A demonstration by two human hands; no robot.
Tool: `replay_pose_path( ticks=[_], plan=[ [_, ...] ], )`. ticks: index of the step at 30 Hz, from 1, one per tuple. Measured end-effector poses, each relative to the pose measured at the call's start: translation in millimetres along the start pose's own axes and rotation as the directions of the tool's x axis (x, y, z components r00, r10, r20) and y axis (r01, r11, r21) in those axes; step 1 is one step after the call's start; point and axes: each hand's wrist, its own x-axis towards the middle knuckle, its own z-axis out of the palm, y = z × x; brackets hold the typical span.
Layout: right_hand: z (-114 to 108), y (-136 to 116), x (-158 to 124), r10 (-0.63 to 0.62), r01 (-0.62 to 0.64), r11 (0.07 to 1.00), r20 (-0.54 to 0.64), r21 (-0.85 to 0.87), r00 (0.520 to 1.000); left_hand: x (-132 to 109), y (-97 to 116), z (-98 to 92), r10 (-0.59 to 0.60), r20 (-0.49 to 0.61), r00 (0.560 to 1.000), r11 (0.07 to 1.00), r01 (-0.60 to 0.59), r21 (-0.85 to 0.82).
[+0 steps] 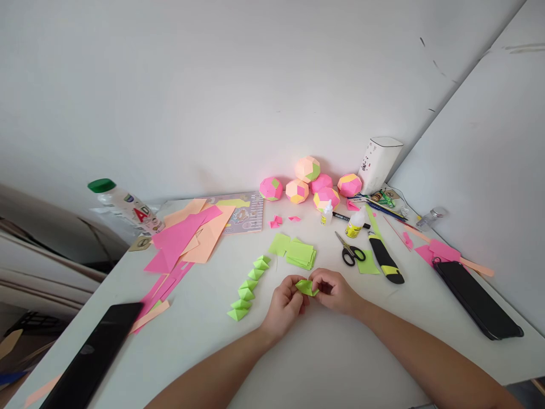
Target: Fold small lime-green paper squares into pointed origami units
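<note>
Between my two hands is a small piece of folded green paper, partly creased. My left hand pinches its left side with thumb and fingers. On the other side, my right hand grips the right corner. Just beyond the hands lies a stack of green paper squares, with a loose green square against its left. A slanting row of several folded green paper units runs along the table to the left of my left hand. The fingertips partly cover the held paper.
Scissors, a utility knife and glue bottles lie or stand right of the stack. Several paper balls sit against the wall. Pink sheets spread at left near a bottle. Phones rest at the table's sides.
</note>
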Motion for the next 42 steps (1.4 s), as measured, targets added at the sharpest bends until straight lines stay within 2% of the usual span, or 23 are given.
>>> replay_pose_path(
  ticks=[15,26,42],
  plan=[
    [0.1,0.9,-1.0,0.088,-0.087,0.996,0.007,-0.012,0.996,-2.1,5.1,0.4,0.029,0.047,0.998,0.997,-0.032,0.071],
    [0.9,-1.4,-0.9,0.142,-0.142,0.99,0.004,-0.022,0.99,-0.2,0.0,-0.1,0.05,0.07,0.996,0.993,-0.057,0.104],
    [1.4,-2.9,-0.3,0.157,-0.156,0.986,0.003,-0.055,0.988,0.9,-0.3,-0.6,0.097,0.088,0.991,0.973,-0.113,0.2]
  ],
)
